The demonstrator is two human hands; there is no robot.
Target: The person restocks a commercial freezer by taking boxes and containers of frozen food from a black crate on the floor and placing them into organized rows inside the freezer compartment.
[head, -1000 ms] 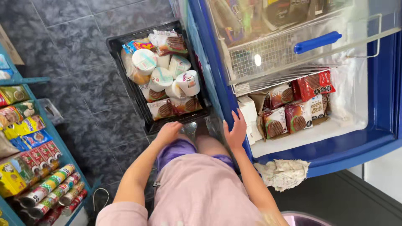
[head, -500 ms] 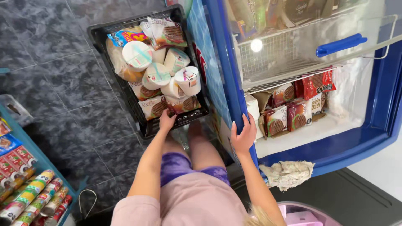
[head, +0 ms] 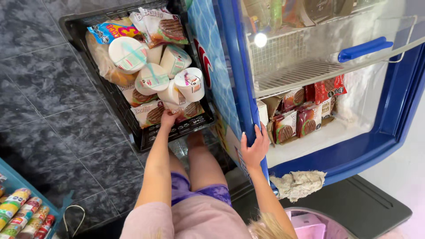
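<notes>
Bright, even daylight fills the shop floor, apparently from the right, where the white floor (head: 405, 177) washes out. A small lamp reflection (head: 260, 40) glares on the freezer's sliding glass lid (head: 327, 26), whose sheen veils the goods beneath. Soft shadows pool under the black crate (head: 177, 130) on the dark tiles (head: 48, 102). Wide-angle distortion bends the freezer's blue rim (head: 400, 106); corners look slightly soft.

Dark grey marbled floor tiles (head: 48, 110), teal shelf (head: 17, 186) of tins at left.
</notes>
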